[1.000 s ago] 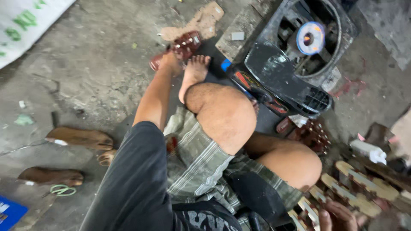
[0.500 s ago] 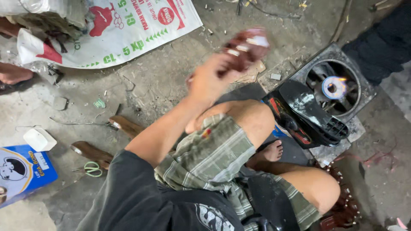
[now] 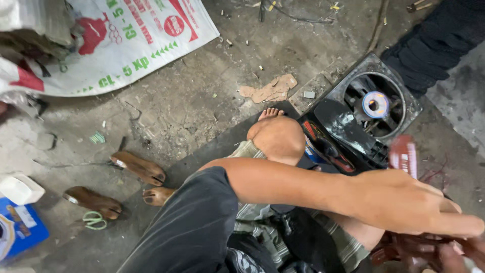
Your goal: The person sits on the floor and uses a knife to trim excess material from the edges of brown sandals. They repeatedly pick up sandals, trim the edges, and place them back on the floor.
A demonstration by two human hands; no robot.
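My left arm reaches across my body to the right, over my bent knee point(image 3: 275, 139). My left hand point(image 3: 409, 202) is low at the right, fingers stretched toward the frame edge, holding a blurred reddish-brown sandal point(image 3: 404, 154) that sticks up behind it. Below the hand lies a heap of brown leather pieces point(image 3: 404, 250). Only a sliver of my right hand point(image 3: 454, 255) shows at the bottom right corner, among those pieces; its grip is hidden.
A square black fan housing point(image 3: 376, 103) sits right of my knee, a black device point(image 3: 343, 134) leaning on it. Two brown wooden soles point(image 3: 139, 168) point(image 3: 93, 202), green scissors point(image 3: 92, 220), a blue box point(image 3: 20, 230) and a printed sack point(image 3: 126, 40) lie left. Dark cloth point(image 3: 434, 45) is top right.
My left hand has swung from the raised spot over the floor down and to the right, carrying the sandal past the fan housing. The view has shifted with my head.
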